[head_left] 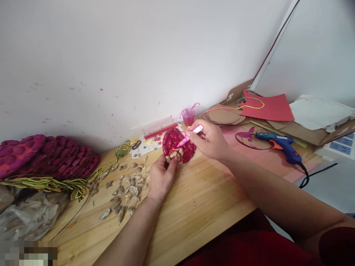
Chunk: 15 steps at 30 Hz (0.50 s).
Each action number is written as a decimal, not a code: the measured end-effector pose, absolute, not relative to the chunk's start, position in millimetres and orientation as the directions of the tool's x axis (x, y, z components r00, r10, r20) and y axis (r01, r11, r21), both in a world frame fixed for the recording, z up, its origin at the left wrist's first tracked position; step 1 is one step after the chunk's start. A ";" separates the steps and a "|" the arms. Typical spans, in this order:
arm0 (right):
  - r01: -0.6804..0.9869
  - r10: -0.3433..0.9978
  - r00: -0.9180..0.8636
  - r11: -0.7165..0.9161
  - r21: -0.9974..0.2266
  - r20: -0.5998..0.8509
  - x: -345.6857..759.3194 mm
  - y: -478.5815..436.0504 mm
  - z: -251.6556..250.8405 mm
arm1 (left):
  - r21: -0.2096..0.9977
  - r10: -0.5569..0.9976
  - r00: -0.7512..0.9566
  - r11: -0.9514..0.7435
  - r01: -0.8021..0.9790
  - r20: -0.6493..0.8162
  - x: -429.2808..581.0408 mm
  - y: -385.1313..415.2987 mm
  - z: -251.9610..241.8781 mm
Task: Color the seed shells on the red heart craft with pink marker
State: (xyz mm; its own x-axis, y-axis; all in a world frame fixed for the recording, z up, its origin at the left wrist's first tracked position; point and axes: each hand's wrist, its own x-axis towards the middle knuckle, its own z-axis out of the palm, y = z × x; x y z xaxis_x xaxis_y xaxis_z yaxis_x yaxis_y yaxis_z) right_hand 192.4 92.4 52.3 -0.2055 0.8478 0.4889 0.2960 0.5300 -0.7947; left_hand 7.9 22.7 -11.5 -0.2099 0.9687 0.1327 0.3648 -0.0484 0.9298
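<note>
My left hand [161, 178] grips the near edge of a round disc [172, 139] covered with peanut shells, its thumb on top. Most of the shells are painted glossy magenta. A few near my left thumb are still bare tan, with red backing between them. Pinched in my right hand [208, 140] is a paintbrush [198, 129] with a white handle. Its pink, paint-covered tip points down and left, over the disc's shells; whether it touches them I cannot tell. Just behind the disc stands a clear plastic cup [188, 116] of pink paint.
Loose peanut shells [133, 190] lie left of my hand. Further left are stacked magenta discs [63, 157], colored cords [52, 181] and a plastic bag [36, 214]. To the right lie a blue glue gun [283, 142], red paper [269, 107] and cardboard [226, 115]. The paint-spattered wall bounds the back.
</note>
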 end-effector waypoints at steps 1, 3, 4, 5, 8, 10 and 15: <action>0.313 0.848 -0.197 0.530 -0.788 0.492 192.3 92.1 52.7 | 0.931 0.970 -0.207 -0.047 0.363 0.130 7.8 22.7 -11.8; 0.322 0.849 -0.186 0.528 -0.786 0.494 192.0 91.4 53.3 | 0.932 0.971 -0.199 -0.051 0.359 0.130 7.5 22.8 -12.4; 0.316 0.847 -0.187 0.531 -0.786 0.497 191.9 91.2 53.5 | 0.932 0.972 -0.195 -0.058 0.357 0.135 7.4 22.7 -12.6; 0.308 0.845 -0.193 0.536 -0.786 0.499 191.8 91.1 53.5 | 0.932 0.971 -0.193 -0.063 0.357 0.140 7.5 22.7 -12.6; 0.317 0.837 -0.202 0.548 -0.775 0.509 192.0 91.7 53.2 | 0.933 0.970 -0.196 -0.069 0.352 0.146 8.3 22.3 -11.1; 0.343 0.838 -0.195 0.545 -0.765 0.509 192.5 92.7 53.0 | 0.940 0.972 -0.189 -0.069 0.334 0.139 9.0 22.0 -9.6; 0.353 0.842 -0.184 0.538 -0.766 0.507 192.7 94.1 53.2 | 0.936 0.973 -0.189 -0.063 0.345 0.135 8.3 21.9 -9.8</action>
